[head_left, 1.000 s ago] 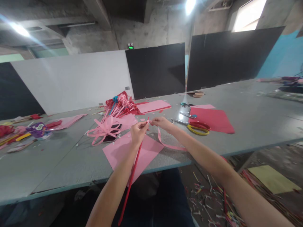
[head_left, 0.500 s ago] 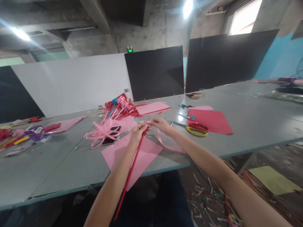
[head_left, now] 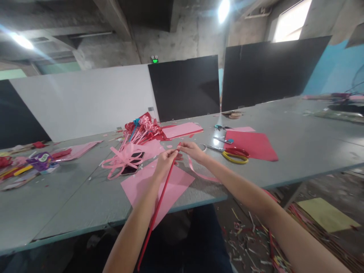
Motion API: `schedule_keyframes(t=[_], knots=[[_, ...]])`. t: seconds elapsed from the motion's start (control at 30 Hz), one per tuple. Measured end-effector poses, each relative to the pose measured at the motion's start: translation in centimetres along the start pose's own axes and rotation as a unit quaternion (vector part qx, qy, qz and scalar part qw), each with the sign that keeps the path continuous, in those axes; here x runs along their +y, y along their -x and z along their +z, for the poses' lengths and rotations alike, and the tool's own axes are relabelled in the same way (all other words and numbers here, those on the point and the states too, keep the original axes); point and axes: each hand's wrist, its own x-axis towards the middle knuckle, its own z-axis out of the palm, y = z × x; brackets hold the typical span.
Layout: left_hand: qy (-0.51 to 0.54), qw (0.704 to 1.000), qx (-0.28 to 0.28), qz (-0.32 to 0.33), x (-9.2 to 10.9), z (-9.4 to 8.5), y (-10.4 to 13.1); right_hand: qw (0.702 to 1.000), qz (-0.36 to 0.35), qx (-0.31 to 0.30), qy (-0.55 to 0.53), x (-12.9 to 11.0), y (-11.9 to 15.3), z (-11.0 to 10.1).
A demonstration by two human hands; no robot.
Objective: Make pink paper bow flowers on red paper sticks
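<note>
A long thin red stick (head_left: 161, 199), perhaps rolled paper, slants from above my lap up to my fingers. My left hand (head_left: 165, 160) is closed around it just below its upper end. At the tip, my right hand (head_left: 192, 150) pinches the end between thumb and fingers; the fingertips of both hands nearly touch. Under my hands lies a pink paper sheet (head_left: 178, 182), overhanging the table edge. A pink paper strip (head_left: 200, 173) curls below my right wrist. Left of my hands, looped pink strips (head_left: 121, 161) partly cover a dark phone (head_left: 131, 169).
Scissors with red and yellow handles (head_left: 235, 156) lie by red paper (head_left: 257, 146) on the right. Behind are curled-ribbon sticks (head_left: 143, 127) and stacked pink paper (head_left: 182, 130). A purple packet (head_left: 42, 162) sits left on the grey table (head_left: 85, 204). Scraps (head_left: 247, 242) litter the floor.
The right fingers have shifted slightly at the stick's tip, and the stick's lower end has moved a little downward. The whole view has drifted slightly. Both hands keep their hold.
</note>
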Motion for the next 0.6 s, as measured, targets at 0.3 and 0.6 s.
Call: schedule_keyframes(t=[0.3,0.6], knots=[[-0.144,0.984,0.07,0.074,-0.9,0.0,-0.1,0.995,0.06,0.0,0.084,1.8,-0.4,-0.1],[-0.068,0.993,0.09,0.023,-1.1,-0.6,-0.9,0.998,0.044,-0.038,-0.004,0.6,-0.3,-0.4]])
